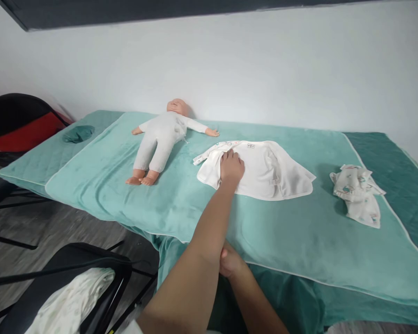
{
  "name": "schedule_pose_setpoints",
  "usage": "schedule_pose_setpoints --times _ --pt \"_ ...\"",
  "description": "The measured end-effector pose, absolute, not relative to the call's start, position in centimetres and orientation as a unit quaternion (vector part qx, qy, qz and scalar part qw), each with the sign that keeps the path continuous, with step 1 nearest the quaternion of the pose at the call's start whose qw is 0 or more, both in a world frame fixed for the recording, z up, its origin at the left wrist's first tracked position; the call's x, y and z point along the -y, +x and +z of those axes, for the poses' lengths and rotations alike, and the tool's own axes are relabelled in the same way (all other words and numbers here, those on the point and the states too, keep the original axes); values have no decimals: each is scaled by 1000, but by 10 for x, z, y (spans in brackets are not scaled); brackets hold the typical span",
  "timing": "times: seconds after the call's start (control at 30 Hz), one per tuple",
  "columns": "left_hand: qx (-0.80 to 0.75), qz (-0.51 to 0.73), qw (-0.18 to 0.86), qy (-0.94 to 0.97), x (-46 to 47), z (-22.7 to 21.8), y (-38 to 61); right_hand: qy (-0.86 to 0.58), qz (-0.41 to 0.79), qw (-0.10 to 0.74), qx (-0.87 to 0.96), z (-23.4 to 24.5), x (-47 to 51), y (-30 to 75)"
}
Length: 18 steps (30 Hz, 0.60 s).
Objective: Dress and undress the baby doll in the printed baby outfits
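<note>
A white baby shirt lies spread on the bed with its front opened out and its pale lining facing up. My left hand rests palm down on the shirt's left part, fingers stretched over the fabric. Close to the bed's front edge, my right hand is beside and partly behind my left forearm. Its thumb side shows, while most of its fingers are hidden. To the left of the shirt, a baby doll in a white bodysuit lies on its back, head toward the wall, arms spread.
A crumpled white printed baby garment lies at the right. The bed's green cover reaches the wall, with a face hole at the left end. Below left stands a black chair holding a white printed cloth. Another chair is farther left.
</note>
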<state>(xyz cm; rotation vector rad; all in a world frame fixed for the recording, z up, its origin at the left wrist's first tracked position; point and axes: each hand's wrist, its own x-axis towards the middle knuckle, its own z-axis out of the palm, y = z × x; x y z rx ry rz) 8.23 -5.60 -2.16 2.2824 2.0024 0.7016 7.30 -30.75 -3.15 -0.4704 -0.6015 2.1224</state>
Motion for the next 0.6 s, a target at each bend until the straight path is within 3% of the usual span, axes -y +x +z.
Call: schedule_pose_setpoints --times 0.23,0.4,0.5,0.6 --pt "-641 228 12 733 56 -22 82 -112 881 431 161 -33 319 55" --pt "-641 229 10 732 57 -21 82 -165 852 435 241 -48 316 70" --pt "-637 229 11 736 58 -21 81 -203 851 347 339 -32 299 105" --pt "-636 235 12 735 58 -20 81 -323 756 289 491 17 281 142"
